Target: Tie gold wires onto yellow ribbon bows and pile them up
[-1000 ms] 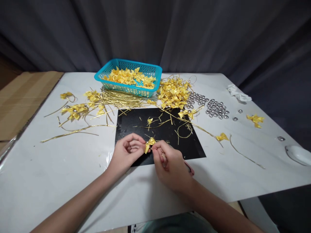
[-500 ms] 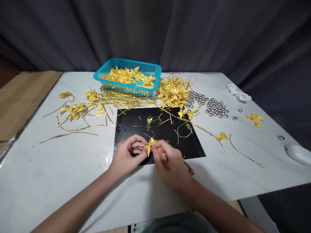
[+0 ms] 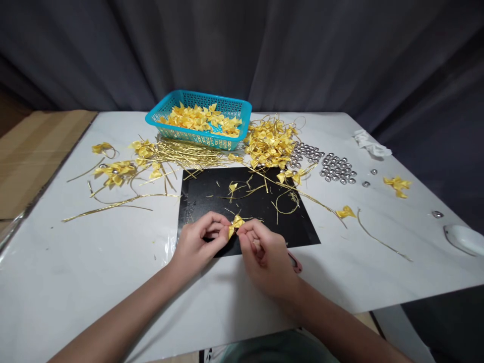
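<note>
Over the black mat, both hands meet at a small yellow ribbon bow. My left hand pinches its left side between thumb and fingertips, the other fingers curled. From the right, my right hand pinches the bow's lower right edge with closed fingertips. Any thin cord between those fingertips is too small to make out. Partly hidden behind my right hand lies a tool with a pink handle. A cut yellow ribbon piece and gold cord scraps lie on the mat.
A blue basket of yellow bows stands at the back. Before it lie gold cords; beside it, a heap of corded bows and silver beads. More bows lie left. A white object sits at the right edge.
The bow has turned and tilted slightly between my fingers; its lower tail now shows less. My right fingertips have shifted a little. Everything else on the table stays put.
</note>
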{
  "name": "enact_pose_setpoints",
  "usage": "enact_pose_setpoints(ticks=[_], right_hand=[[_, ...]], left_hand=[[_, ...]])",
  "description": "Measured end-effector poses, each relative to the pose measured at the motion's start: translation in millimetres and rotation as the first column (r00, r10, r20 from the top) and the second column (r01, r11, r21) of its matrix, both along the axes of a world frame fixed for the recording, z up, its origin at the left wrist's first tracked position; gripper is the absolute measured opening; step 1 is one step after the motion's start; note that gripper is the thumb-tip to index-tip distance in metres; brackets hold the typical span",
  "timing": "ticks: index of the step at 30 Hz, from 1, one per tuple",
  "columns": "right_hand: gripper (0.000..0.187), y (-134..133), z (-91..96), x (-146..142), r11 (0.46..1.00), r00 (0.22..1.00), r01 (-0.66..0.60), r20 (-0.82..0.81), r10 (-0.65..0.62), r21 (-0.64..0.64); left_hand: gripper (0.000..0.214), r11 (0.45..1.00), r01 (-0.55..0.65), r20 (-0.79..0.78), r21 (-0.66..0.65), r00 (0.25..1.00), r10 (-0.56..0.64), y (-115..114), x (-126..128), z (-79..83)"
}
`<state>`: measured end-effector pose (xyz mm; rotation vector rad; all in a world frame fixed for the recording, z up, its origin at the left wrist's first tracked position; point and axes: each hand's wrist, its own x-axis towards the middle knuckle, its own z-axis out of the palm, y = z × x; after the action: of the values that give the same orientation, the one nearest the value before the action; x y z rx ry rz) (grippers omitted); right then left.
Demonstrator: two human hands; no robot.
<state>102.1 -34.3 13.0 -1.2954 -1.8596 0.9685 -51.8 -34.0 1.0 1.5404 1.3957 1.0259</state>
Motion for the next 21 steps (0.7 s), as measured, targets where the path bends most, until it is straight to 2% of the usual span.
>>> enact_pose_setpoints(ticks=[9,21], right_hand=[[0.01,-0.9,0.7,0.5,1.0,1.0,0.006,-0.009,-0.006,0.023],[0.011,0.6,-1.8,-0.6,0.998,0.998,0.026,0.059,-0.029,0.057]], left_hand=[[0.005,0.999,-0.026,0.001,0.029,1.0,0.026,-0.8,0.3,-0.2],[0.004,0.997,0.014,-0.064,0.079,0.998,-0.009,-1.7,-0.6,-3.7]])
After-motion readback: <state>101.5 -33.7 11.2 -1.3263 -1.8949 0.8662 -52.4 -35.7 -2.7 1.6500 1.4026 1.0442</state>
